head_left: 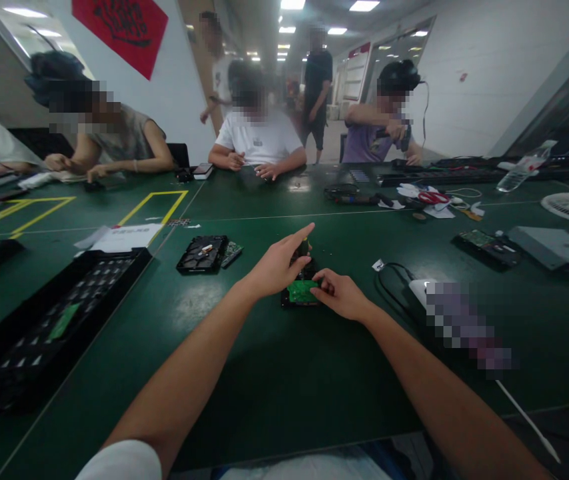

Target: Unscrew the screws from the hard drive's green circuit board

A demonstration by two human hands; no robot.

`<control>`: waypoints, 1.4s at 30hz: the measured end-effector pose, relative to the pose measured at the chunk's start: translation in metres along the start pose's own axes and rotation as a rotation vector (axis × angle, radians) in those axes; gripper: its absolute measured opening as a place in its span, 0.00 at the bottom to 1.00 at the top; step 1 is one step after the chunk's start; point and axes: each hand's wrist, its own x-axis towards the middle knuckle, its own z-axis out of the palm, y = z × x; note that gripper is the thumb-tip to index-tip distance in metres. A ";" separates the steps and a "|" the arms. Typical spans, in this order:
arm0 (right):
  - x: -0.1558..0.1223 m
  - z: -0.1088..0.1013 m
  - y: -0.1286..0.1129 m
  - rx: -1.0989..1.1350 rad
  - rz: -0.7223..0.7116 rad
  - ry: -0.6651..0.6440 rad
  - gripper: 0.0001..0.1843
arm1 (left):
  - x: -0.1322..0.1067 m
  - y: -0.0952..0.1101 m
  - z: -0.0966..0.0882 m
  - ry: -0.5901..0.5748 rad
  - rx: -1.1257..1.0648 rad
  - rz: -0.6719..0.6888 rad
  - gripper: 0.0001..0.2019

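Observation:
A small black device with a green circuit board lies on the table in front of me. My left hand is above its far end, index finger stretched forward and thumb bent in. Between thumb and fingers shows a short dark-and-yellow handle, which looks like a screwdriver; its lower end is hidden. From the right, my right hand has its fingers curled against the board's edge, thumb and fingertips close together, touching the device.
Left of my hands lie a black casing and a small circuit board. A long black tray stands further left. To the right are a power strip, another device and a grey box. Several people sit opposite.

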 end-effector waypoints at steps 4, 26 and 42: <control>0.000 0.001 0.001 -0.010 0.003 0.005 0.14 | 0.000 0.001 0.000 -0.019 -0.028 -0.009 0.35; 0.001 -0.001 0.001 -0.025 -0.002 -0.002 0.14 | 0.000 -0.003 -0.001 -0.020 -0.062 -0.027 0.39; 0.001 0.000 0.002 -0.025 -0.003 0.004 0.14 | 0.000 0.000 -0.001 -0.046 -0.090 0.005 0.35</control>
